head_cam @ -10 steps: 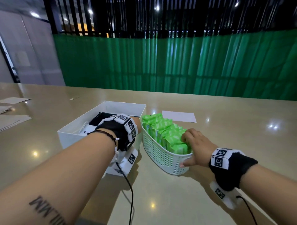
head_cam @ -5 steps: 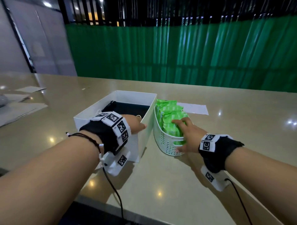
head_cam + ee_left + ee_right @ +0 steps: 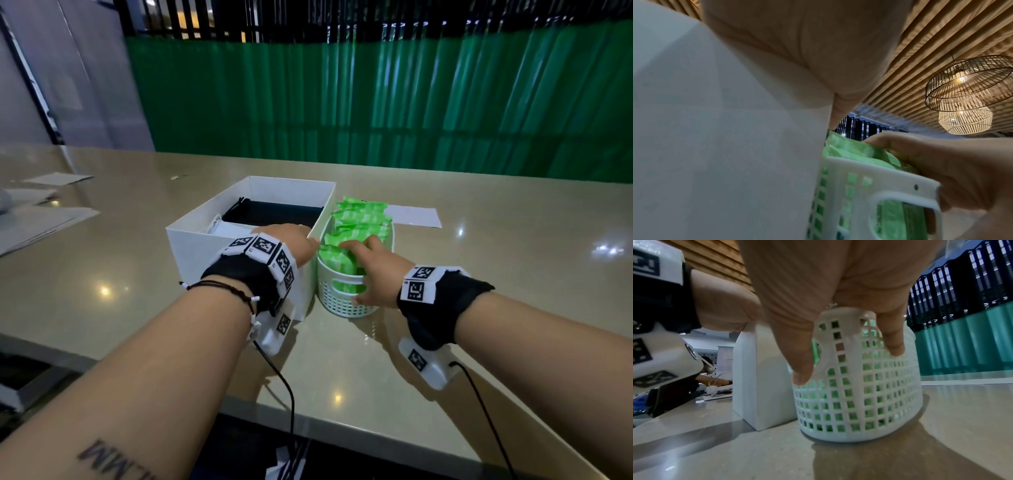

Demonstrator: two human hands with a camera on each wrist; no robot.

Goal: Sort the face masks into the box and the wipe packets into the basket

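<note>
- I read this as a café or lounge-style commercial interior, not a home.
- Overhead I see a slatted wooden ceiling (image 3: 941, 40) with two woven wicker pendant lamps (image 3: 970, 84).
- The bench (image 3: 479, 274) is a long, glossy, stone-like counter reflecting ceiling lights.
- Beyond its far edge hangs a green pleated curtain (image 3: 376, 96) under dark vertical bars (image 3: 260, 17).
- Loose papers (image 3: 37, 219) lie towards its left edge.

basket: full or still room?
Full. Green wipe packets stand packed along the whole white basket, tops above its rim.
</note>
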